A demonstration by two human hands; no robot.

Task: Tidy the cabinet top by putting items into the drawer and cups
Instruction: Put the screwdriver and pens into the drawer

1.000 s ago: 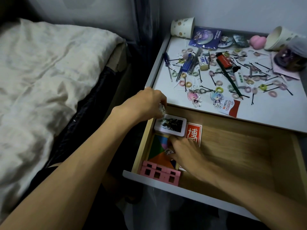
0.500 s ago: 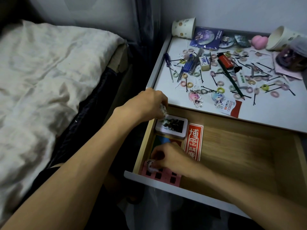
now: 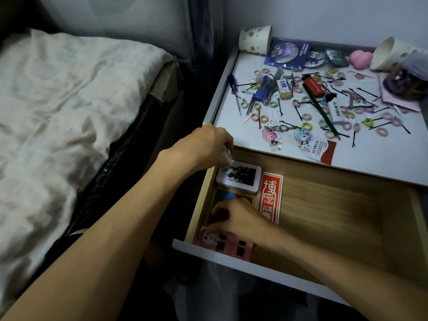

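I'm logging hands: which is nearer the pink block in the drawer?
Right. The right hand is over the pink block; the left hand is farther back, above the white tin.

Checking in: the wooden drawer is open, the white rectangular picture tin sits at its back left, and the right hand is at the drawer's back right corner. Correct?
Not quite. The head view shows the right hand at the front left corner of the wooden drawer, over a pink plastic piece with square holes. The white rectangular picture tin is indeed back left.
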